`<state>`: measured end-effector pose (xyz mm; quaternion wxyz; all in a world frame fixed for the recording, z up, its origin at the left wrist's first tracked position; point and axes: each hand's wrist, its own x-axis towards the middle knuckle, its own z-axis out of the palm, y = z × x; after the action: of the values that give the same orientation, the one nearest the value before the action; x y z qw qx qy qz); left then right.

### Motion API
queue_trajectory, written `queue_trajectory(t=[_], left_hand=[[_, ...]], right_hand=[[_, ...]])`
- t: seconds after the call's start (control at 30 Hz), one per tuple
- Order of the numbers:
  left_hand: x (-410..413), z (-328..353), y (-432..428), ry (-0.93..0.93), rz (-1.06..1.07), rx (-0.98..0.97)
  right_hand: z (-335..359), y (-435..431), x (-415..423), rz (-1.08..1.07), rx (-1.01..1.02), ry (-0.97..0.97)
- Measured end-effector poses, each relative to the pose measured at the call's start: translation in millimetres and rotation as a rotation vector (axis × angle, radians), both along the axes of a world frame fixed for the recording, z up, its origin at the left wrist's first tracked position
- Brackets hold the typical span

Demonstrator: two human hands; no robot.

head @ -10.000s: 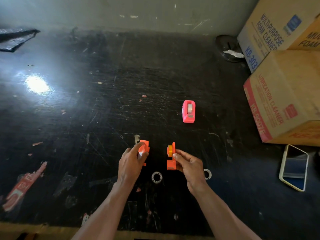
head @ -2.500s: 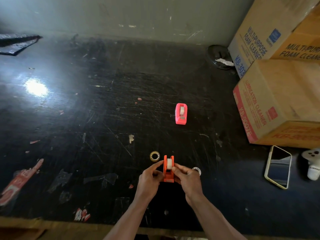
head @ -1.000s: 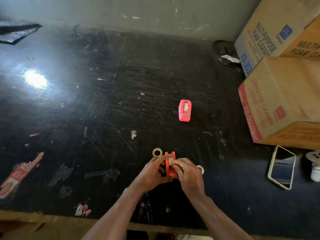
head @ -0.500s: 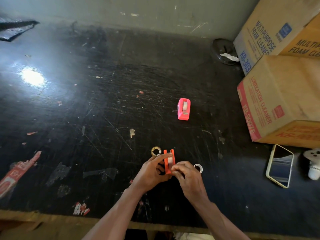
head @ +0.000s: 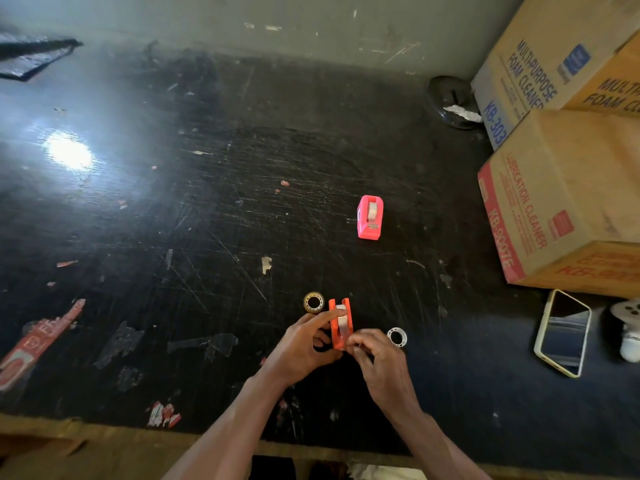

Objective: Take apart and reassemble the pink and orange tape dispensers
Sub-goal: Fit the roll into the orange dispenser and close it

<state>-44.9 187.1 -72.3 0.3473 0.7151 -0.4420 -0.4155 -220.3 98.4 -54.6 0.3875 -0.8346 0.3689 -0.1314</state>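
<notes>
The orange tape dispenser (head: 340, 322) stands near the front of the black table, a white tape roll showing between its two sides. My left hand (head: 302, 347) grips its left side with thumb and fingers. My right hand (head: 379, 362) pinches its near end from the right. The pink tape dispenser (head: 370, 217), whole with tape inside, lies farther back, apart from both hands. A yellowish tape roll (head: 313, 302) lies just left of the orange dispenser. A white ring-shaped core (head: 397, 336) lies to its right.
Two stacked cardboard boxes (head: 561, 209) fill the right side. A phone (head: 562, 332) lies face up at the right front, a white object (head: 628, 327) beside it. A dark round lid (head: 450, 102) sits at the back right. The black table (head: 173, 202) is scratched, with sticker scraps.
Ten seconds ago each hand held one separate orange half. Now the halves are joined around the tape and both hands hold the dispenser; over the last second the hands barely shifted.
</notes>
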Motion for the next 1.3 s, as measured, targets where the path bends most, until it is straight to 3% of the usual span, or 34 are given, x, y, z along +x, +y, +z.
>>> queue_trajectory(t=[0.47,0.73,1.3], left_hand=[[7.3,4.6,-3.8,0.064,-0.024,0.053],[10.2,5.1,-5.3,0.099,-0.034,0.058],[15.7,5.7,-7.1,0.108,-0.090,0.065]], right_hand=[[-11.8,6.4,-6.2,0.024,-0.125,-0.030],[-17.3,2.1,-13.1,0.147,-0.213,-0.087],[-22.6,3.8,-27.2,0.227,-0.336,-0.027]])
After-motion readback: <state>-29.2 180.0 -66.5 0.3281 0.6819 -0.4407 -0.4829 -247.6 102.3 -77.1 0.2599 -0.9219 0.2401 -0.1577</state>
